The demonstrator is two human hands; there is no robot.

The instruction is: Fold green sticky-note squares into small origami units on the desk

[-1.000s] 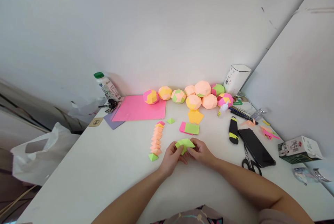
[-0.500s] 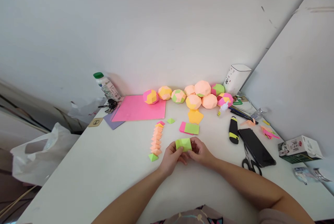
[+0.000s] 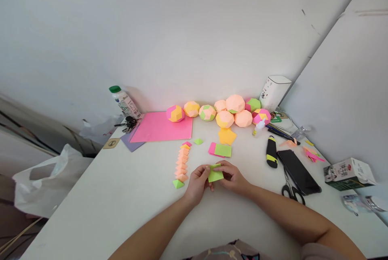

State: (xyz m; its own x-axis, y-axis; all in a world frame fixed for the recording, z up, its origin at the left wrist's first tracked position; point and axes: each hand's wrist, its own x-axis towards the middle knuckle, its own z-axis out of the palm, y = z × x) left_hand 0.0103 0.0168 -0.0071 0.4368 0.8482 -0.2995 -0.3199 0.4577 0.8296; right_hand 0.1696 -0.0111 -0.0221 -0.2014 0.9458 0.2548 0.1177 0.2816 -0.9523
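Note:
A small green sheet of paper (image 3: 215, 175) is held up between both hands over the table. My left hand (image 3: 198, 183) pinches its left side, thumb on top. My right hand (image 3: 233, 177) grips the upper right part, its fingers on the top edge. Just beyond lie stacked green and pink paper slips (image 3: 222, 150). To the left runs a row of folded paper pieces (image 3: 182, 165), mostly peach, with a green folded piece (image 3: 178, 183) at its near end. Another small green folded piece (image 3: 198, 141) lies apart.
Several faceted paper balls (image 3: 235, 103) line the wall, one on a pink sheet (image 3: 165, 126). At right are a glue bottle (image 3: 258, 126), a box cutter (image 3: 271, 152), scissors (image 3: 292, 193), a phone (image 3: 298, 171) and a milk carton (image 3: 348, 174). A bottle (image 3: 125, 102) and keys (image 3: 129, 123) stand left.
The green paper has turned and dropped slightly toward me. My right hand's fingers have shifted onto its top edge, and my left thumb has moved up its left side.

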